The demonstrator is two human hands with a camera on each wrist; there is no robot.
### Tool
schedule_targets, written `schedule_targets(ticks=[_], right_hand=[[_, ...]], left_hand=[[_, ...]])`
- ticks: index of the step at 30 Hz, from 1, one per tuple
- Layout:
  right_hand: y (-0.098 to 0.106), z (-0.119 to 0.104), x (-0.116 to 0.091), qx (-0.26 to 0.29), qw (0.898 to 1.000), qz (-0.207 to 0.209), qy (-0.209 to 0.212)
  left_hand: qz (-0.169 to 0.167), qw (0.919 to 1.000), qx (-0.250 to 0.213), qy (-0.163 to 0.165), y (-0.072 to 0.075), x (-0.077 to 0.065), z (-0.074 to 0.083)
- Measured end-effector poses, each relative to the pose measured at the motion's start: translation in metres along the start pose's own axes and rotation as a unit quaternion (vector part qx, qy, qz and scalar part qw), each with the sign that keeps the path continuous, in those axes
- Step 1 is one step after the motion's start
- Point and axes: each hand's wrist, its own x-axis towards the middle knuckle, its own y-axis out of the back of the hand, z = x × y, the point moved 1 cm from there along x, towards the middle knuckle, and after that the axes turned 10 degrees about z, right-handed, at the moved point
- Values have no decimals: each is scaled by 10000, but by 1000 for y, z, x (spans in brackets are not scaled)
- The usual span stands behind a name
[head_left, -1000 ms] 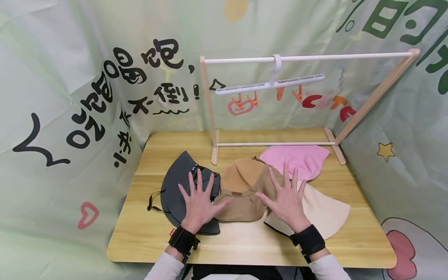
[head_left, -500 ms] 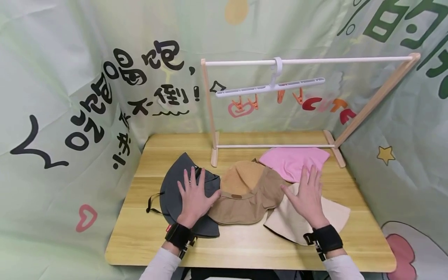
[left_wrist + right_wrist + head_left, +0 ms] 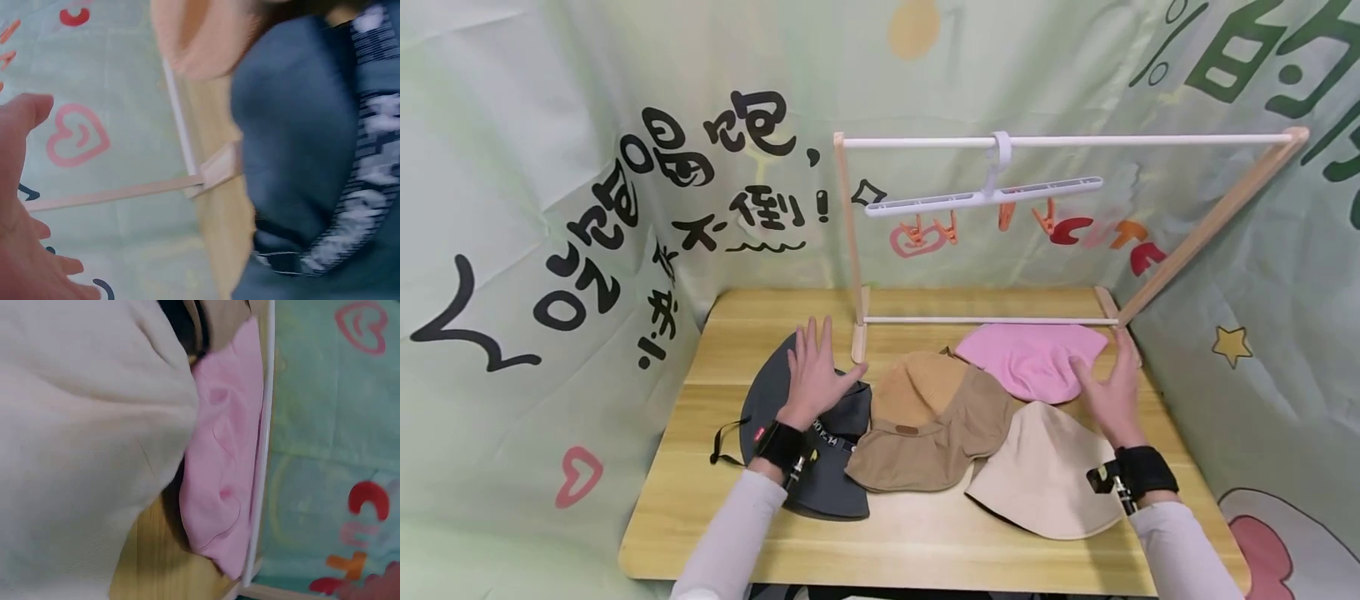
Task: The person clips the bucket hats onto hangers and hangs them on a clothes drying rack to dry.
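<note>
My left hand (image 3: 814, 375), fingers spread, hovers over the dark grey hat (image 3: 827, 483), which has a black strap and white lettering. In the left wrist view that hand's thumb and fingertips show at the left, holding nothing. My right hand (image 3: 1112, 396), also with straight fingers, is over the table at the right, beside the pink hat (image 3: 1037, 358) and the cream bucket hat (image 3: 1045, 475). Between the hands a brown and tan hat (image 3: 932, 425) lies flat, its brim toward me. The right wrist view shows the cream hat close up with the pink hat behind it.
A wood-and-white rack (image 3: 1213, 221) stands at the back of the wooden table (image 3: 917, 550). From its top bar hangs a lilac hanger (image 3: 985, 197) with several orange clips (image 3: 1047, 218). A printed cloth backdrop (image 3: 550, 433) surrounds the table.
The right hand has moved right, off the brown and cream hats. My left hand has moved slightly forward over the grey hat. The hats stay in place.
</note>
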Motion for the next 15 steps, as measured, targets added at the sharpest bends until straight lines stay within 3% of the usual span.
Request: schedule_targets(ticks=[3, 8, 12, 15], right_hand=[[1, 4, 17, 362, 9981, 276, -423], [3, 9, 50, 807, 9912, 431, -960], [12, 8, 81, 606, 9895, 480, -1222], [23, 1, 104, 277, 9899, 525, -1288]], left_hand=[[-221, 9995, -226, 36, 6, 25, 1], [151, 9981, -504, -315, 12, 71, 3], [568, 9952, -233, -768, 13, 106, 5], [746, 9929, -242, -897, 15, 127, 9]])
